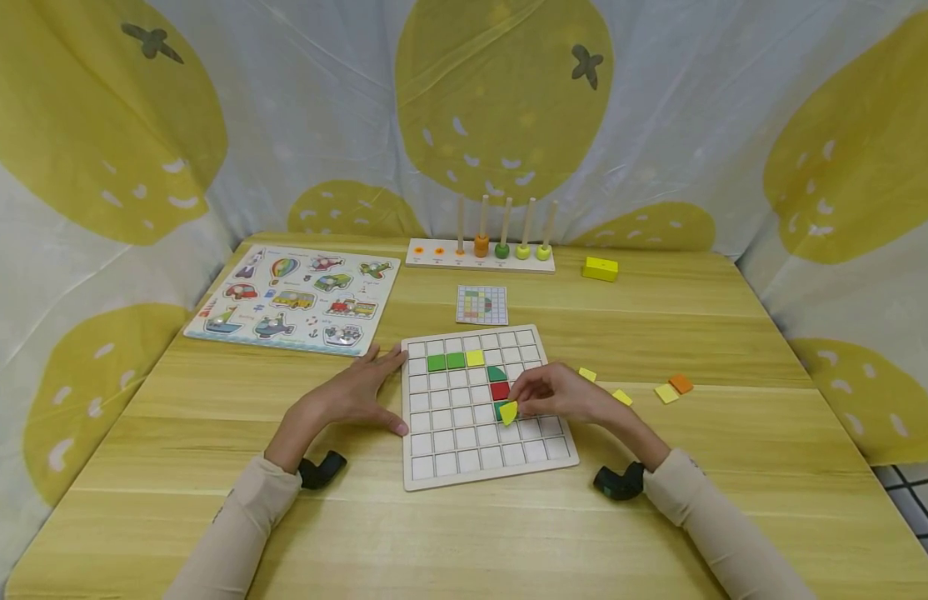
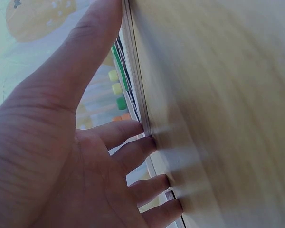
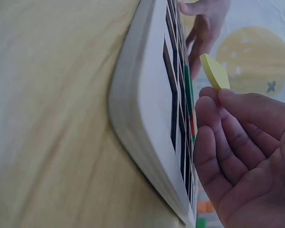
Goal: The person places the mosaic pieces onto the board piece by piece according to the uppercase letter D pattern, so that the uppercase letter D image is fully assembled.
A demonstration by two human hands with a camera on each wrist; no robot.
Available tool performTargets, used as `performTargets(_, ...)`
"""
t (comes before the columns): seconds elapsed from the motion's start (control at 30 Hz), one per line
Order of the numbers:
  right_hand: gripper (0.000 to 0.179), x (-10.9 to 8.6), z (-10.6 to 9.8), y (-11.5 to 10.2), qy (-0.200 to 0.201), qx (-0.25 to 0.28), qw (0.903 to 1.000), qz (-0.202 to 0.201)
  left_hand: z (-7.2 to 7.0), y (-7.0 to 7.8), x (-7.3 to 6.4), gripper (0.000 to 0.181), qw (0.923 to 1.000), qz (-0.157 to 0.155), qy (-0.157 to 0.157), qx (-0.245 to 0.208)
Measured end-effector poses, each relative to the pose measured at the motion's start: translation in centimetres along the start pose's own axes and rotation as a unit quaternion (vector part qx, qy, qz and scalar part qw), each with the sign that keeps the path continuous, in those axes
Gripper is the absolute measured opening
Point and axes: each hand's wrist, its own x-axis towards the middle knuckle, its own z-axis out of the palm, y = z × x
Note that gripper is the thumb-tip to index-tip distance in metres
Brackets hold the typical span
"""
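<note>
My left hand (image 1: 351,387) rests against the left edge of a white grid board (image 1: 445,462), thumb and fingers extended along it. In the left wrist view its fingertips (image 2: 162,214) meet the board's side. Above the grid, my right hand (image 1: 557,392) pinches a yellow tile (image 1: 508,413) with a curved edge between thumb and fingertips. The tile overlaps a green tile (image 1: 498,409) in the head view. Beyond that lie a red square tile (image 1: 500,391) and a green rounded tile (image 1: 496,373). Two green squares (image 1: 445,362) and a yellow square (image 1: 474,357) form a row.
A small pattern card (image 1: 481,305) lies behind the board. Loose yellow tiles (image 1: 622,397) and an orange tile (image 1: 680,383) lie to the right. Farther back are a vehicle puzzle (image 1: 295,298), a peg stand (image 1: 426,260) with beads and a yellow block (image 1: 600,269).
</note>
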Motion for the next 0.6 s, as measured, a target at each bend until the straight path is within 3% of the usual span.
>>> performTargets(0.6, 0.009, 0.5, 1.5, -0.7, -0.020, -0.002, 0.9998, -0.005, 0.0, -0.1, 0.1, 0.119, 1.0000, 0.001, 0.002, 0.002)
